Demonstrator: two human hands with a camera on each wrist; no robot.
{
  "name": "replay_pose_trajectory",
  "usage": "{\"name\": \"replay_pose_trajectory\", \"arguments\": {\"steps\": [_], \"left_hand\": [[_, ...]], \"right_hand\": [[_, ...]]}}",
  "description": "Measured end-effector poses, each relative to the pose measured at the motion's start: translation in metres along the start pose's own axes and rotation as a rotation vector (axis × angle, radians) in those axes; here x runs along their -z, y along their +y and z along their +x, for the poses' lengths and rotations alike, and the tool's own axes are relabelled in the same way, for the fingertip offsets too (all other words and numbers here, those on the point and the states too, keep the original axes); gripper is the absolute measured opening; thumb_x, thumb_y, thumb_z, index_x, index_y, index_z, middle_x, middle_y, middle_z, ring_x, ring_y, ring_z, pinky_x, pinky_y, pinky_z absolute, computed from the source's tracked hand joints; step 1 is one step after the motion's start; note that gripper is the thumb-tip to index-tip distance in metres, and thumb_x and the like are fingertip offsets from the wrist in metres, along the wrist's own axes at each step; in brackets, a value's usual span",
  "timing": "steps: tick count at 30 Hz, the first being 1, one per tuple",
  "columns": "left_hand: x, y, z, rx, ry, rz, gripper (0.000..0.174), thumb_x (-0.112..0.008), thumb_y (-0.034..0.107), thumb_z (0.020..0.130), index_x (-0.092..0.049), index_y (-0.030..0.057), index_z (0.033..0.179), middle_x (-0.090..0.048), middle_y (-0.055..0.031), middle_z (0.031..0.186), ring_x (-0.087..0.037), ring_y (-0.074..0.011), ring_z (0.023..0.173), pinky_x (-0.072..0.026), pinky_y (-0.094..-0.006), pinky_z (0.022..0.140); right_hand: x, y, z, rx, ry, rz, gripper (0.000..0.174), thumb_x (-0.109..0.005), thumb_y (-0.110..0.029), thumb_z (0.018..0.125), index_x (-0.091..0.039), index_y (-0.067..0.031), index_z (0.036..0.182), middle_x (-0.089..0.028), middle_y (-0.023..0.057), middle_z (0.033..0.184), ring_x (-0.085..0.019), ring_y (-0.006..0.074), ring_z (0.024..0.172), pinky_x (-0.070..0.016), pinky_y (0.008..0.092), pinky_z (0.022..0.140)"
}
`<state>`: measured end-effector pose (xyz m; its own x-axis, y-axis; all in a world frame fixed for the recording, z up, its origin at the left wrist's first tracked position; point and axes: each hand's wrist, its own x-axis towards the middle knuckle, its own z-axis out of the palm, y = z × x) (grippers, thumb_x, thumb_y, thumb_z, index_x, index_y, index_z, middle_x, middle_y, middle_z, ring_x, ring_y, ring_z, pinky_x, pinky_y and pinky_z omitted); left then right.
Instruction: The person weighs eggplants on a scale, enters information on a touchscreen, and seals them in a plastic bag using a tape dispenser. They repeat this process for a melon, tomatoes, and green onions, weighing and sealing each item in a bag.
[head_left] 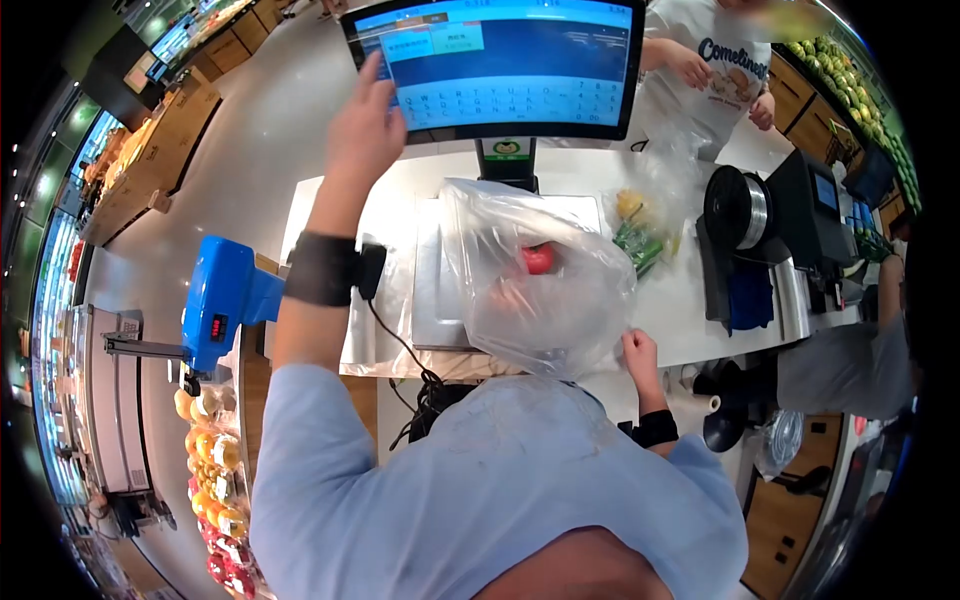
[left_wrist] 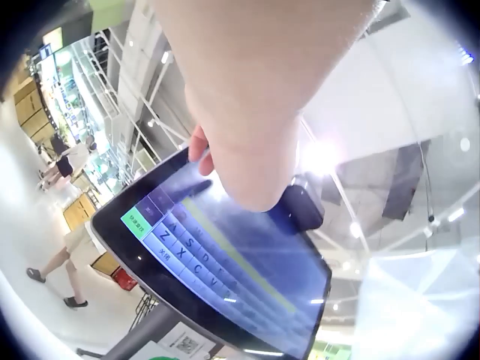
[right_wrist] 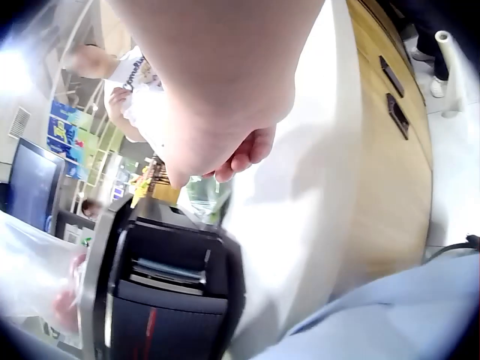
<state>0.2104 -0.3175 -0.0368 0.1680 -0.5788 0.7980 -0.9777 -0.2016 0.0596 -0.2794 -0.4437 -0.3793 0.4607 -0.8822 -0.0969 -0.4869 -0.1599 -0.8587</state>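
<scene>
My left hand (head_left: 368, 132) is raised over the touchscreen (head_left: 500, 65), index finger extended to its left part. The left wrist view shows that hand (left_wrist: 251, 161) in front of the lit screen (left_wrist: 225, 247); most fingers are hidden. A clear plastic bag (head_left: 485, 300) with a red tomato (head_left: 538, 259) lies on the metal scale plate (head_left: 428, 270) below the screen. My right hand (head_left: 640, 357), fingers loosely curled, is by the counter's front edge, right of the bag. In the right wrist view this hand (right_wrist: 217, 142) holds nothing visible.
Bagged green and yellow produce (head_left: 640, 240) lies right of the scale on the white counter (head_left: 675, 310). Further right are a spool (head_left: 738, 207) and a black machine (head_left: 805, 205). A blue device (head_left: 222, 300) stands at left. Another person (head_left: 700, 75) is across the counter.
</scene>
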Motion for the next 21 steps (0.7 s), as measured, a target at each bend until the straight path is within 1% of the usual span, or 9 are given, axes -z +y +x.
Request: {"name": "replay_pose_trajectory", "arguments": {"steps": [4,6,8,10,12,14,18,20,21], "left_hand": [[0.012,-0.003,-0.097,0.106,-0.268,0.019,0.049,-0.068,0.015,0.078,-0.05,0.0002,0.12,-0.044,-0.0222,0.138,-0.046,-0.0386,0.122,-0.0417,-0.044,0.098],[0.014,0.023,-0.145,0.168,-0.533,-0.134,0.099,-0.084,0.032,0.061,-0.034,-0.0009,0.14,-0.032,-0.0256,0.146,-0.035,-0.0413,0.133,-0.0348,-0.0442,0.107],[0.007,0.06,-0.172,0.128,-0.699,-0.363,0.103,-0.083,0.03,0.062,-0.027,-0.0073,0.14,-0.039,-0.0292,0.14,-0.038,-0.0434,0.13,-0.0339,-0.0437,0.107],[0.011,0.117,-0.157,0.191,-0.664,-0.672,0.091,-0.08,0.026,0.066,-0.033,-0.0057,0.137,-0.05,-0.027,0.129,-0.048,-0.0408,0.121,-0.038,-0.0444,0.102],[-0.02,0.134,-0.166,0.052,-0.485,-0.658,0.087,-0.079,0.025,0.067,-0.035,-0.0027,0.136,-0.053,-0.0237,0.124,-0.051,-0.0381,0.115,-0.0407,-0.0439,0.098],[-0.054,0.135,-0.171,-0.091,-0.292,-0.638,0.082,-0.079,0.025,0.068,-0.038,0.0003,0.134,-0.057,-0.0205,0.118,-0.054,-0.0354,0.11,-0.0434,-0.0435,0.095],[-0.086,0.137,-0.181,-0.239,-0.29,-0.458,0.058,-0.067,0.027,0.082,-0.044,0.0037,0.13,-0.06,-0.0159,0.108,-0.056,-0.0292,0.101,-0.0465,-0.042,0.089],[-0.074,0.148,-0.165,0.488,-0.379,-1.289,0.028,-0.045,0.026,0.095,-0.051,0.0057,0.113,-0.058,-0.011,0.094,-0.059,-0.0236,0.089,-0.0491,-0.0356,0.085],[-0.073,0.152,-0.162,0.893,-0.406,-1.672,0.028,-0.033,0.025,0.101,-0.055,0.0067,0.105,-0.058,-0.0085,0.087,-0.06,-0.0208,0.083,-0.0504,-0.0324,0.083]], "right_hand": [[0.023,-0.088,0.004,0.205,0.134,-0.054,0.026,-0.077,-0.019,0.075,-0.06,-0.0037,0.087,-0.055,0.0022,0.07,-0.043,0.0121,0.055,-0.0381,0.0274,0.052],[0.032,-0.144,0.008,0.368,0.044,-0.034,0.076,-0.085,-0.018,0.06,-0.052,-0.0078,0.128,-0.056,0.005,0.112,-0.046,0.0113,0.068,-0.0406,0.0243,0.058],[0.025,-0.209,0.012,0.467,-0.01,0.029,0.1,-0.087,-0.024,0.056,-0.037,-0.0088,0.142,-0.047,0.0106,0.131,-0.058,0.0215,0.086,-0.0471,0.0308,0.071],[-0.003,-0.232,0.036,0.819,0.002,-0.068,0.086,-0.085,-0.028,0.059,-0.047,-0.0035,0.132,-0.054,0.0143,0.122,-0.061,0.0283,0.093,-0.0491,0.0356,0.077],[-0.009,-0.289,0.034,0.695,-0.413,0.063,0.056,-0.077,-0.028,0.068,-0.058,0.0001,0.113,-0.06,0.0168,0.108,-0.062,0.0312,0.092,-0.0498,0.0383,0.078],[-0.04,-0.302,0.045,1.121,-0.45,-0.043,0.028,-0.068,-0.022,0.074,-0.06,-0.0022,0.093,-0.062,0.0164,0.09,-0.062,0.0326,0.087,-0.0498,0.041,0.074],[-0.061,-0.304,0.027,0.906,-0.387,-0.137,0.021,-0.063,-0.018,0.075,-0.06,-0.0036,0.09,-0.062,0.0152,0.085,-0.061,0.0337,0.078,-0.0493,0.0408,0.069],[-0.045,-0.31,0.019,1.122,-0.348,0.029,0.019,-0.064,-0.018,0.076,-0.059,-0.0038,0.088,-0.061,0.0152,0.083,-0.061,0.0342,0.076,-0.0497,0.0393,0.067],[-0.025,-0.304,0.015,1.021,-0.41,-0.045,0.019,-0.064,-0.015,0.079,-0.061,-0.0027,0.093,-0.062,0.0131,0.087,-0.061,0.0315,0.078,-0.05,0.0377,0.069]]}}
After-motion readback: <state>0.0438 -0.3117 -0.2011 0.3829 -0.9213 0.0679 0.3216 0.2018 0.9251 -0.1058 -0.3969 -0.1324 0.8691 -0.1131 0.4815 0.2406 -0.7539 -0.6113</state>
